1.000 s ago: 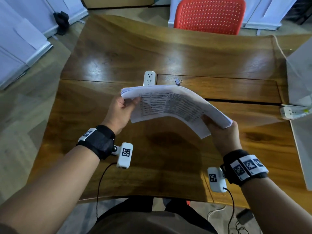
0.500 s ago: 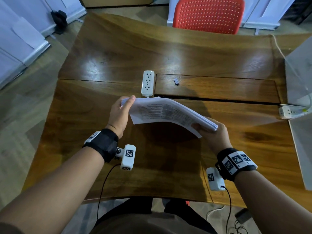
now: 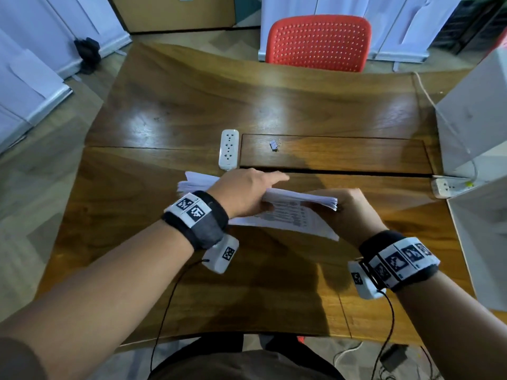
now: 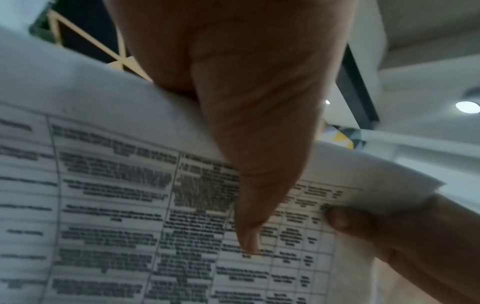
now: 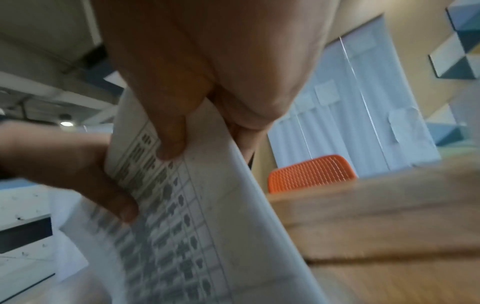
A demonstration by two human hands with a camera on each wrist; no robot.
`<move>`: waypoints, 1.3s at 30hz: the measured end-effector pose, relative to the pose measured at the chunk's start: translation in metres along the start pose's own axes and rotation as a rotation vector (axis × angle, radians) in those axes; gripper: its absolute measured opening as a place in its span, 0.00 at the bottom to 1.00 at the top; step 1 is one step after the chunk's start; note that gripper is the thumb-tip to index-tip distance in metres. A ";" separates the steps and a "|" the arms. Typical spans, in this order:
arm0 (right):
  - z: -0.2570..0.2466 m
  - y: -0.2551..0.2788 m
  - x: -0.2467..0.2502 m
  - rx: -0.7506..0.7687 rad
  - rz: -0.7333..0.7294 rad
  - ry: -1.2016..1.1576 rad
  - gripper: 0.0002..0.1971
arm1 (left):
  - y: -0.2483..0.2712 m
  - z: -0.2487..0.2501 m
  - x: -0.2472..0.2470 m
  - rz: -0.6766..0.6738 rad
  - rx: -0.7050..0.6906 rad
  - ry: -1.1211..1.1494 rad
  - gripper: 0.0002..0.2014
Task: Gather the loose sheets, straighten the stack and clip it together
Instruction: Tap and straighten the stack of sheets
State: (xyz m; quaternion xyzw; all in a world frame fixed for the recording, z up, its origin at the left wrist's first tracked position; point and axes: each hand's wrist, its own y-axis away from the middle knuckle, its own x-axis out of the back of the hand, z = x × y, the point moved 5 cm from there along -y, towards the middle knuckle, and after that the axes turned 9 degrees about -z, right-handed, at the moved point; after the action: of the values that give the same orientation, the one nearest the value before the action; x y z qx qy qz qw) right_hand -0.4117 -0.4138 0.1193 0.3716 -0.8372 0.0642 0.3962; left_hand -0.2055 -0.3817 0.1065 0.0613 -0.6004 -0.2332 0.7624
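Note:
A stack of printed white sheets [image 3: 299, 197] stands on its long edge just above the wooden table [image 3: 192, 105], printed face toward me. My left hand [image 3: 255, 193] reaches over the top edge near the middle and grips the stack [image 4: 116, 205], its thumb [image 4: 249, 205] lying on the printed face. My right hand [image 3: 345, 209] holds the right end of the stack [image 5: 194, 226], its thumb [image 5: 168, 144] pressing on the table of text. The stack's left end fans out loosely. A small binder clip [image 3: 273, 145] lies on the inset panel beyond the hands.
A white power strip [image 3: 228, 149] lies just behind the stack. A second power strip [image 3: 450, 186] and a white box [image 3: 477, 127] sit at the right edge. A red chair [image 3: 318, 42] stands at the far side.
The stack has come down from mid-air toward the table and turned onto its edge. My left hand has shifted from the left end to over the top edge.

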 end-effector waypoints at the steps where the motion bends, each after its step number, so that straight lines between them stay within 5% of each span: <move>1: -0.009 -0.002 0.008 -0.007 -0.056 0.114 0.13 | 0.001 -0.002 0.005 -0.014 0.009 0.010 0.18; 3: -0.025 -0.004 0.027 -0.038 -0.103 0.170 0.22 | 0.007 -0.007 0.013 -0.026 0.027 0.088 0.06; 5: -0.036 -0.001 0.045 0.015 -0.081 0.073 0.23 | 0.015 -0.012 0.017 0.025 0.029 0.227 0.12; 8: -0.026 0.011 0.066 0.059 0.006 -0.137 0.05 | 0.028 -0.025 0.020 0.197 0.060 0.526 0.19; 11: 0.005 0.024 0.073 0.011 0.127 -0.434 0.16 | 0.042 -0.037 0.019 0.313 0.149 0.950 0.14; 16: -0.003 0.018 0.051 0.185 0.223 -0.762 0.19 | 0.051 -0.028 0.025 0.428 0.043 1.211 0.13; 20: -0.016 0.000 0.031 0.207 0.293 -0.811 0.21 | 0.050 -0.029 0.016 0.501 0.053 1.289 0.13; 25: 0.024 -0.014 -0.041 -0.142 0.293 -0.641 0.04 | 0.032 -0.042 -0.041 0.333 0.204 1.226 0.16; 28: 0.038 -0.019 -0.059 -0.253 0.267 -0.590 0.04 | 0.029 -0.049 -0.057 0.311 0.239 1.298 0.15; 35: 0.028 -0.022 -0.044 -0.202 0.260 -0.607 0.23 | 0.040 -0.063 -0.018 0.566 0.156 1.331 0.31; 39: 0.028 -0.028 -0.041 -0.152 0.223 -0.663 0.23 | 0.034 -0.061 -0.001 0.489 0.072 1.281 0.28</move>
State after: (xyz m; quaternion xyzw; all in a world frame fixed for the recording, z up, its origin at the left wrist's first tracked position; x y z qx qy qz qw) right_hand -0.3934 -0.4218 0.0656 0.2482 -0.9580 -0.0794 0.1200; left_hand -0.1386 -0.3629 0.1016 0.0752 -0.0350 0.0481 0.9954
